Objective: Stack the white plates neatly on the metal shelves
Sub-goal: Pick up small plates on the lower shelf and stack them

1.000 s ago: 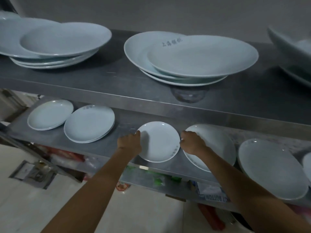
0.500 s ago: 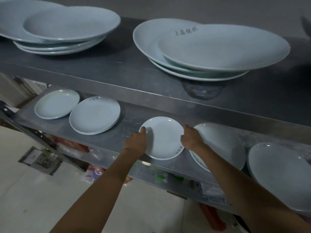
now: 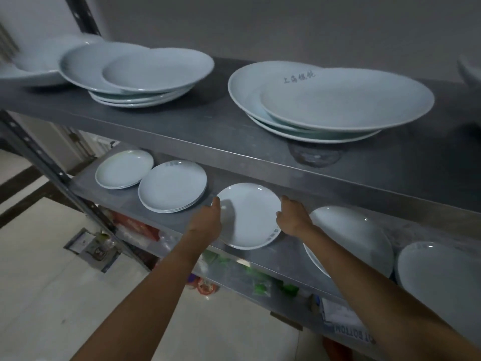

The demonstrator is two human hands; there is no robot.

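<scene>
A small white plate [image 3: 250,214] is tilted over the front of the lower metal shelf [image 3: 182,220]. My left hand [image 3: 208,222] grips its left rim and my right hand [image 3: 292,217] grips its right rim. To its left on the same shelf sit a stack of small plates [image 3: 173,186] and another small plate [image 3: 124,168]. To its right lie a larger plate [image 3: 356,235] and one more plate [image 3: 440,272] at the frame edge.
The upper shelf [image 3: 208,126] carries a pile of plates [image 3: 140,74] at the left and a pile of big oval plates [image 3: 333,100] at the right. A slotted upright post [image 3: 52,168] stands at the left. Packets and boxes lie beneath the lower shelf.
Both hands have carried the small plate a little to the left, away from the larger plate. The camera has tipped down and to the left.
</scene>
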